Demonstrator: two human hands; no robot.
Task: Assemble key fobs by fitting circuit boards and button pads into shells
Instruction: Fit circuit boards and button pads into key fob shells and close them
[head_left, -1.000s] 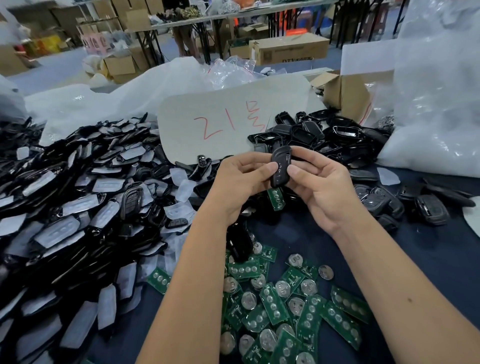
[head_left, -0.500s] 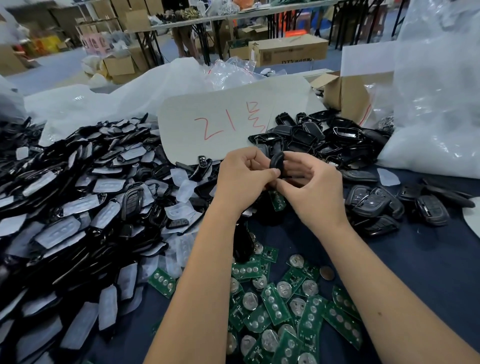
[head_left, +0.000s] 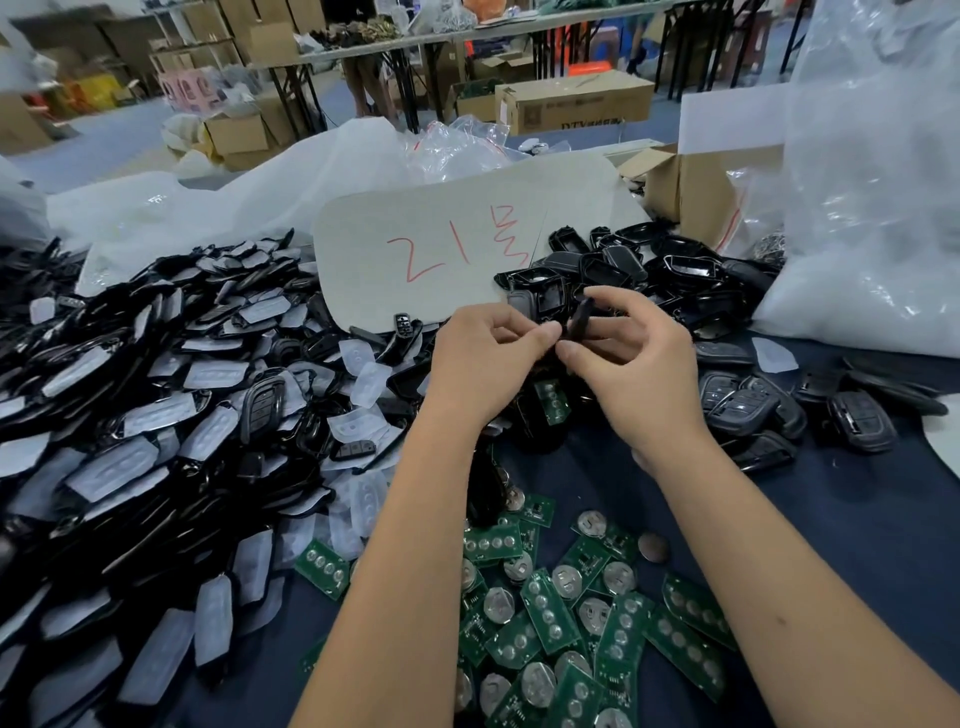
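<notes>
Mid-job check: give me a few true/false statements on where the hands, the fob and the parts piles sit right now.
1. Both hands, left and right, hold a black fob. True.
2. The green boards lie near the camera, between the forearms. True.
3. The boards are stacked in the cardboard box. False: they lie loose on the dark cloth.
4. The white pads are piled on the right. False: they are on the left.
5. The card bears red writing. True.

Green circuit boards with silver discs lie on the dark blue table. Black shells carry translucent white button pads. A pale card bears red marks.
</notes>
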